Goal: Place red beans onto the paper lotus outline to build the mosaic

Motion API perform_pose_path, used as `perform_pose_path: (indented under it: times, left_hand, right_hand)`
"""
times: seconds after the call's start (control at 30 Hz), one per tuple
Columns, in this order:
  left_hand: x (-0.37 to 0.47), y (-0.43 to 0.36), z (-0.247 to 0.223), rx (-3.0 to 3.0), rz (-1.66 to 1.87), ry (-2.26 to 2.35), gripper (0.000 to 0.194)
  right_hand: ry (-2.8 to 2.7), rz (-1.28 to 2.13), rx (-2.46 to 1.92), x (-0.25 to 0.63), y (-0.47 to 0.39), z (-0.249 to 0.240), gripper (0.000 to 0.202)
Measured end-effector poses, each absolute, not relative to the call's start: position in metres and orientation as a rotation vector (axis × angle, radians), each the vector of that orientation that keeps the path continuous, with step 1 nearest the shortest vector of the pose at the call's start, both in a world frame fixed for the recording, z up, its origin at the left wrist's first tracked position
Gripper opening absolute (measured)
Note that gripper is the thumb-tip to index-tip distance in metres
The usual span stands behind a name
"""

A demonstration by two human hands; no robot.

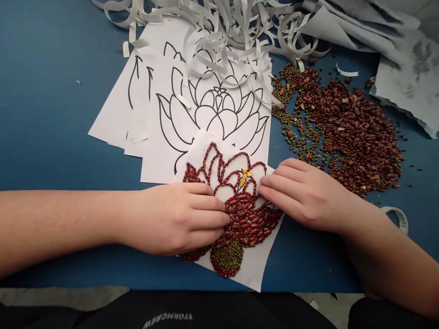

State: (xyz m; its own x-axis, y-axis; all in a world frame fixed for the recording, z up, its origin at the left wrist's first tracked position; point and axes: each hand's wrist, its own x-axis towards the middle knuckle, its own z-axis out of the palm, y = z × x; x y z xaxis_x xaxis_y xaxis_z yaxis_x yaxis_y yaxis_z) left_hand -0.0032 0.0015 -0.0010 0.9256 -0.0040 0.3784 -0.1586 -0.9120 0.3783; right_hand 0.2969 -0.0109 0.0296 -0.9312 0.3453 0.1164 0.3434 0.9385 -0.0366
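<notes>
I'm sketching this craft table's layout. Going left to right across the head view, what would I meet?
Left hand → bean flower picture → right hand → loose pile of red and green beans → crumpled grey paper.

The left hand [178, 218] covers the left petals of the bean flower [239, 208], so their filling cannot be told. The right hand's [305, 194] fingertips hide the flower's right edge. Both forearms run out of the picture's sides. The bean sheet [254, 266] hides the stem of the outline sheet [214, 111], and paper strips [224, 25] cover its top; the strips are cut off by the top edge. The sheets under it show only slivers. Grey paper [413, 70] at the table's [45, 105] far right corner is cut off.
</notes>
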Motion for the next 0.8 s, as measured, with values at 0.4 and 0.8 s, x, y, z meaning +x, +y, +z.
perform_pose_path:
  times: [0.4, 0.8]
  left_hand:
    - [-0.002, 0.002, -0.001, 2.685, 0.525, -0.116, 0.034]
    - [-0.004, 0.001, -0.001, 2.685, 0.513, -0.121, 0.033]
  right_hand:
    - [-2.874, 0.219, -0.581, 0.311, -0.005, 0.031, 0.025]
    - [-2.272, -0.181, -1.554, 0.368, 0.036, 0.025, 0.012]
